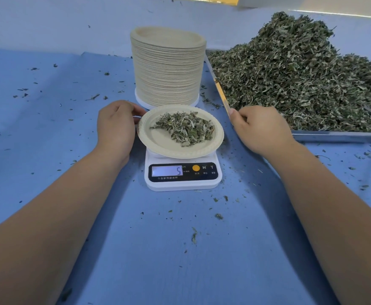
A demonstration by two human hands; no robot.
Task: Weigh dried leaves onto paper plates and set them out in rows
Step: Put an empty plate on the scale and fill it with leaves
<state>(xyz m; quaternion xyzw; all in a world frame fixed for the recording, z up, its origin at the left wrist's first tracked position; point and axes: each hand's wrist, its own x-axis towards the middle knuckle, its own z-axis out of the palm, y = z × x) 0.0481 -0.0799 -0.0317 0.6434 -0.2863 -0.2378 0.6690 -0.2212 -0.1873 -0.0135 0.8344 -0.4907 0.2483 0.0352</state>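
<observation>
Paper plate (pixel 158 142): on scale (pixel 181 181), centre, holds a small heap of dried leaves (pixel 184 128).
Tray (pixel 334 136): right, filled with a leaf pile (pixel 301 69).
Left hand (pixel 115 126): pinches the plate's left rim.
Right hand (pixel 261 128): curled by the tray; grip unclear.

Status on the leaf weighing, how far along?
Done: one portion of leaves lies on a paper plate on the scale, display reading 5. In hand: left hand at that plate's rim, right hand by the tray edge. Left: no plates in rows in view; the plate stack is tall and the leaf heap large. Looks early.
</observation>
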